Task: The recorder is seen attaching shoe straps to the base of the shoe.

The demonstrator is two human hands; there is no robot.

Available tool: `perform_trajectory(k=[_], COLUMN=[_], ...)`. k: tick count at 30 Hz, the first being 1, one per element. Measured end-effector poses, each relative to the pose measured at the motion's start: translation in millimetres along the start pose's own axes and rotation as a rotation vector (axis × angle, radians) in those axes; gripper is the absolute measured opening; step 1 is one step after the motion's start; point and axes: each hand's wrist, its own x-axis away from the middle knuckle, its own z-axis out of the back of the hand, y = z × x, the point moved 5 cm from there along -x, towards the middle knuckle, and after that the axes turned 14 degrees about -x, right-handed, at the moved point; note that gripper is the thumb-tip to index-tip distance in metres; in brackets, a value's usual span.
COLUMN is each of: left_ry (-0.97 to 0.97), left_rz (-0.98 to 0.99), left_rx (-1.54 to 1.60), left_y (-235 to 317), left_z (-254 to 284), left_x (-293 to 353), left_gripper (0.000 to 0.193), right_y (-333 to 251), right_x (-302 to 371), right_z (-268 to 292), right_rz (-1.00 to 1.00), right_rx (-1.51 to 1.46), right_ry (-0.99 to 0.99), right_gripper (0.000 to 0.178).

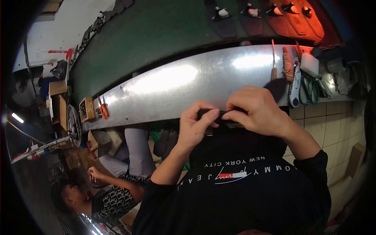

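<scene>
Both my hands hold a small flat black piece (219, 114) just above my chest, at the near edge of a long shiny metal bench (176, 84). My left hand (194, 126) pinches its left end between thumb and fingers. My right hand (256, 109) covers its right end from above, fingers curled over it. Most of the piece is hidden under my fingers. I wear a black shirt with printed lettering.
On the bench at right lie a wooden-handled tool (273, 58), a utility knife (294, 84), green-handled scissors (308, 89) and a white block (310, 64). A green conveyor belt (156, 35) behind carries shoe parts (250, 13). Another person (113, 188) sits at lower left.
</scene>
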Motion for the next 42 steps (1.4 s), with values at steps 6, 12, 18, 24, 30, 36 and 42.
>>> perform_trajectory(k=[6, 12, 18, 24, 30, 36, 42], left_ry=[0.320, 0.275, 0.194, 0.045, -0.029, -0.116, 0.019], left_rz=[0.108, 0.373, 0.566, 0.566, 0.500, 0.487, 0.616], left_rx=[0.504, 0.711, 1.149, 1.280, 1.323, 1.358, 1.317], left_y=[-42.3, -87.9, -82.6, -65.3, -51.5, -45.8, -43.4], left_z=[39.4, 33.1, 13.2, -16.5, -31.2, -37.7, -40.8], left_x=[-2.8, -5.9, -12.7, -17.2, -18.2, -17.2, -12.5], left_gripper=[0.025, 0.035, 0.031, 0.021, 0.019, 0.019, 0.022], right_y=[-2.9, 96.0, 85.9, 50.4, 58.6, 40.4, 53.4], right_x=[6.9, 10.1, 24.5, 30.5, 29.3, 24.2, 27.5], right_z=[67.4, 62.2, 42.6, -49.5, -66.9, -56.9, -47.8], right_rz=[0.439, -0.106, -0.039, -0.107, -0.070, 0.309, 0.106], right_rx=[0.238, 0.778, 0.129, -0.588, -0.617, -0.267, -0.558], right_ry=[0.780, 0.746, 0.708, 0.227, 0.212, 0.391, 0.355], right_gripper=[0.035, 0.044, 0.045, 0.054, 0.059, 0.055, 0.043])
